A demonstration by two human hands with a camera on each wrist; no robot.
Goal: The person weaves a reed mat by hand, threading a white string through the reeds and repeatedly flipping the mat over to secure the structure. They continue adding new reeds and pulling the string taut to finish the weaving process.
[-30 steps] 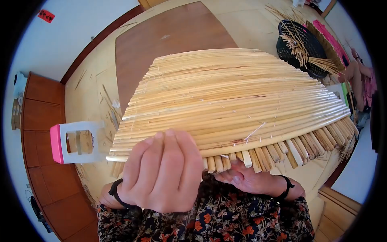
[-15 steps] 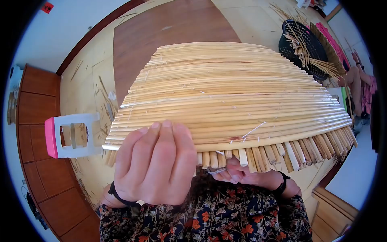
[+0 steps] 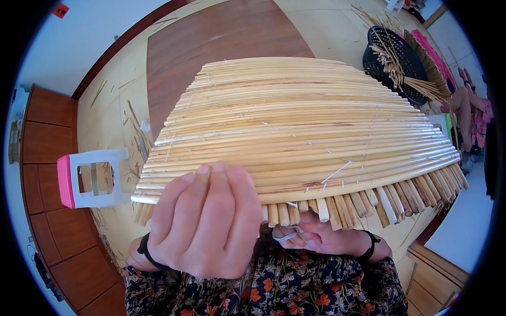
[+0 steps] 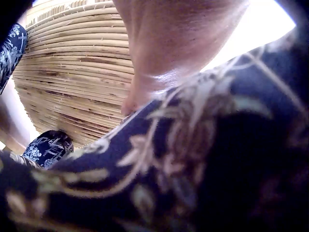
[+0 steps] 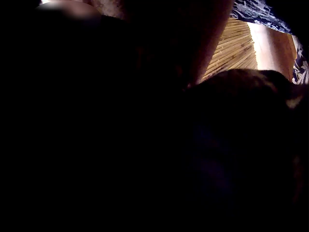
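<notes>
1. At the near rim of the reed panel (image 3: 300,131), the left hand (image 3: 203,224) grips with fingers curled over the top edge, and the panel stands raised in front of the person.
2. Under the stub ends, the right hand (image 3: 311,236) pinches a pale strip (image 3: 284,237); half a second ago that strip was only just visible, so the binding appears to be advancing.
3. Since a second ago, the panel sits slightly lower and steadier.
4. Rightward, the stubs (image 3: 369,203) overhang free, with room beneath.
5. Leftward, a white and pink stool (image 3: 89,179) stands near; a black basket (image 3: 395,58) is well apart.
</notes>
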